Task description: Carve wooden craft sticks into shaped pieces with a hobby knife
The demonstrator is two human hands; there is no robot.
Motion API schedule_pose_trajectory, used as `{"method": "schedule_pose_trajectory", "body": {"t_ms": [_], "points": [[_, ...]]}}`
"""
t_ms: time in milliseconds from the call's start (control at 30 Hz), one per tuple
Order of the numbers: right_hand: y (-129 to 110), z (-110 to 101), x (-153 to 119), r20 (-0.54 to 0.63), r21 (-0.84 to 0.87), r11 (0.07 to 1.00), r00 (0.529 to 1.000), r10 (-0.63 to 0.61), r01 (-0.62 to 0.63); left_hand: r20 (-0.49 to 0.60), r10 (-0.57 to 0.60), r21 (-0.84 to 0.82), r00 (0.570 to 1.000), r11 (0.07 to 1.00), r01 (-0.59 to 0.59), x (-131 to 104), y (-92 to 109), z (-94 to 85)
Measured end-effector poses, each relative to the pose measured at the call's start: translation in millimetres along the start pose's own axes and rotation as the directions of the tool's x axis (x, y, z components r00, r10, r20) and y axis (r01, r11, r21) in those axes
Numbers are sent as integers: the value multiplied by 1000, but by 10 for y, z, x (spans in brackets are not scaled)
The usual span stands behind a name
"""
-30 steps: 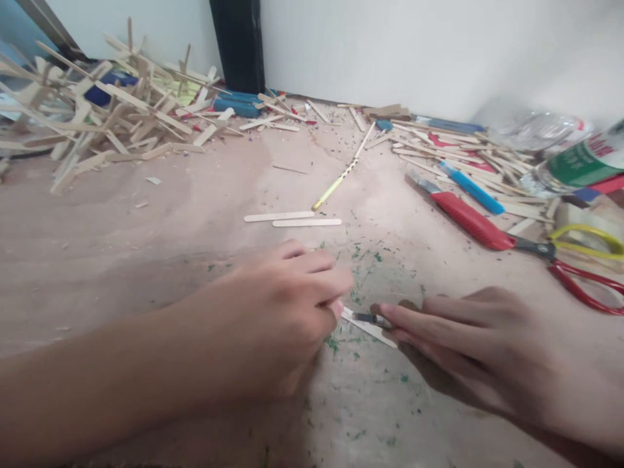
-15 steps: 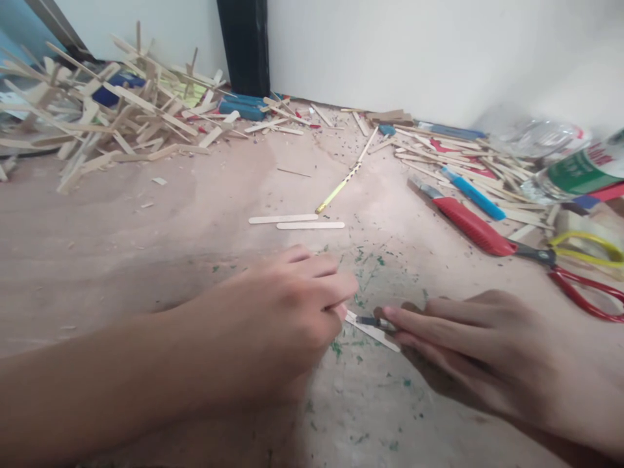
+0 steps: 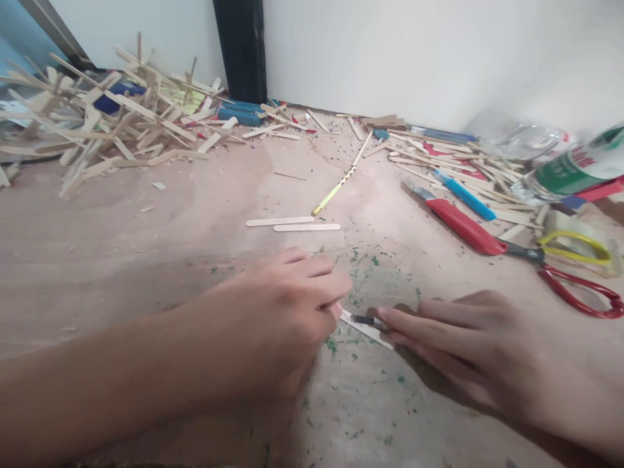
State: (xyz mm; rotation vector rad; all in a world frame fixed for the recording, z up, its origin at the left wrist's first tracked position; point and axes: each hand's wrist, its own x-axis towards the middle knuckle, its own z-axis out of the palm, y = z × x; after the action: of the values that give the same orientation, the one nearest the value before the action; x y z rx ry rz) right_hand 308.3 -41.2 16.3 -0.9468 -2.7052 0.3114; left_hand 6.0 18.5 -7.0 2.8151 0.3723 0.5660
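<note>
Head view — left hand (image 3: pixel 273 318) fingers pinching wooden stick (image 3: pixel 365 327), right hand (image 3: pixel 453 338) fingers gripping blade (image 3: pixel 364 319).

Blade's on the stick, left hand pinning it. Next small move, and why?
Probably draw the blade a little further across the stick, with light pressure. The right hand has its tip on the stick, and the left hand pins the other end flat on the board. No finished cut shows; left fingertips sit close by.
</note>
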Motion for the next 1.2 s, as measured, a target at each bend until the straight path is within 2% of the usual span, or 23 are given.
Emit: {"method": "schedule_pose_trajectory", "body": {"t_ms": [100,200,433,500,600,733,900,1000,1200], "points": [[28,-56,0,15,44,999,999,30,-31,-5,-5,6,1000,1000,5,-7,-11,6],[51,-78,-23,50,-10,1000,998,-22,23,-4,-9,-13,1000,1000,8,-3,-23,6],[-5,113,-145,-130,-114,993,991,-32,17,1,-15,-14,1000,1000,15,7,1,6],[-22,89,-144,-100,-127,991,994,-53,40,12,-25,-9,1000,1000,25,7,26,9],[-41,-13,-87,35,-85,992,995,-91,93,32,-36,-19,999,999,37,12,54,16],[-87,-48,-15,-18,-60,998,1000,7,-9,5,-33,-10,999,999,33,14,53,34],[-138,68,-15,-53,85,988,990,132,-127,-5,-29,16,1000,999,29,14,33,47],[-133,53,-6,-70,155,974,982,178,-165,-3,-38,28,999,999,38,18,32,48],[-71,-76,23,14,-19,1000,1000,-6,6,-17,-31,31,999,999,32,2,23,47]]}}
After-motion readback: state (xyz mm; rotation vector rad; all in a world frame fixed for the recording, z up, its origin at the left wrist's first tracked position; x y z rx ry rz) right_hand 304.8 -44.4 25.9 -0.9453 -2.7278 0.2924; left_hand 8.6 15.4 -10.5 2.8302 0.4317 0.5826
